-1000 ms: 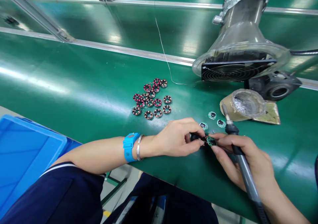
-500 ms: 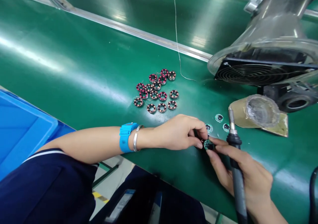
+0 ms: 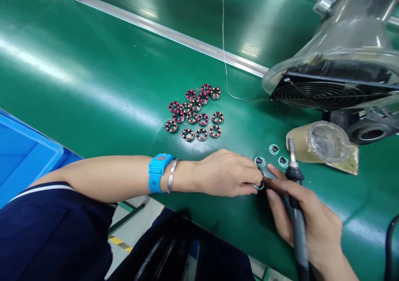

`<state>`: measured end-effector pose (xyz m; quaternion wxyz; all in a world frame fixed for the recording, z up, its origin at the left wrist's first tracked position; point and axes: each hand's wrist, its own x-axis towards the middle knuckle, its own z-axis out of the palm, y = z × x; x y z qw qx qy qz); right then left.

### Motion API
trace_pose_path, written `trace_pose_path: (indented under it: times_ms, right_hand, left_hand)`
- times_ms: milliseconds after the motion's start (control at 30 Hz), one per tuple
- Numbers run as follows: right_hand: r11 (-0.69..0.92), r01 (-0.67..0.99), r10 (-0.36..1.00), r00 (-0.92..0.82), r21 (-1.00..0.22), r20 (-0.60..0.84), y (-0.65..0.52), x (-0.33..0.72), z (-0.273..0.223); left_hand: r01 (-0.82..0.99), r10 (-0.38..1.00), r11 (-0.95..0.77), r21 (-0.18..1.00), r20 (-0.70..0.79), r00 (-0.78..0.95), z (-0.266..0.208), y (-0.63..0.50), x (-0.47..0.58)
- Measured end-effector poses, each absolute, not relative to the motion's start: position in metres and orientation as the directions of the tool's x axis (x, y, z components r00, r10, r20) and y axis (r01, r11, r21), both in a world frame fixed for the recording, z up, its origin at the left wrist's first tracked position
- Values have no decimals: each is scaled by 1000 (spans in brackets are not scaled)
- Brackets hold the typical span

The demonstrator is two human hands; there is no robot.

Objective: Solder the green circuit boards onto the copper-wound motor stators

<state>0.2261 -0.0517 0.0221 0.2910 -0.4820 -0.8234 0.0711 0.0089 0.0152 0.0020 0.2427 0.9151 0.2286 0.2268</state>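
Observation:
My left hand (image 3: pixel 230 173), with a blue strap and a silver bangle at its wrist, is closed over a small round green circuit board (image 3: pixel 260 186). Its fingers cover most of that board and anything under it. In my right hand (image 3: pixel 318 220) lies a soldering iron (image 3: pixel 299 231), its bare metal tip pointing away from me. The right index finger and thumb are apart, close to the left fingertips; whether they touch the board is hidden. Just beyond the hands lie three more round boards, one (image 3: pixel 259 161) beside my left fingers, another (image 3: pixel 283 161) near the iron's tip.
Several copper-wound ring coils (image 3: pixel 192 117) lie grouped on the green table (image 3: pixel 124 106). A thin solder wire (image 3: pixel 225 60) hangs down behind them. At the right stand a fan in a fume hood (image 3: pixel 314 89) and a tan taped cup (image 3: pixel 297 141). A blue bin (image 3: pixel 28 148) is at left.
My left hand has turned over the board, hiding more of it. The right fingers have drawn slightly away from it, while the soldering iron stays in the right hand.

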Motion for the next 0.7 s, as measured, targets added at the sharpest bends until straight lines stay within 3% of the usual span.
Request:
trace_pose_path:
  times_ms: [167, 367, 500, 600, 700]
  right_hand:
    - [552, 764, 814, -407, -334, 415, -53, 225, 20]
    - [525, 787, 796, -318, -325, 515, -52, 226, 17]
    - [542, 768, 800, -345, -341, 491, -45, 235, 9]
    - [635, 672, 768, -497, -381, 404, -35, 243, -3]
    - [695, 618, 719, -601, -368, 348, -29, 249, -11]
  left_hand:
    - [153, 379, -859, 488, 408, 831, 3, 6, 3]
    - [102, 232, -903, 418, 274, 933, 17, -5, -3]
    - [293, 396, -854, 429, 174, 901, 37, 10, -13]
    - [597, 633, -763, 249, 104, 767, 51, 30, -28]
    - [758, 762, -648, 78, 71, 644, 55, 45, -37]
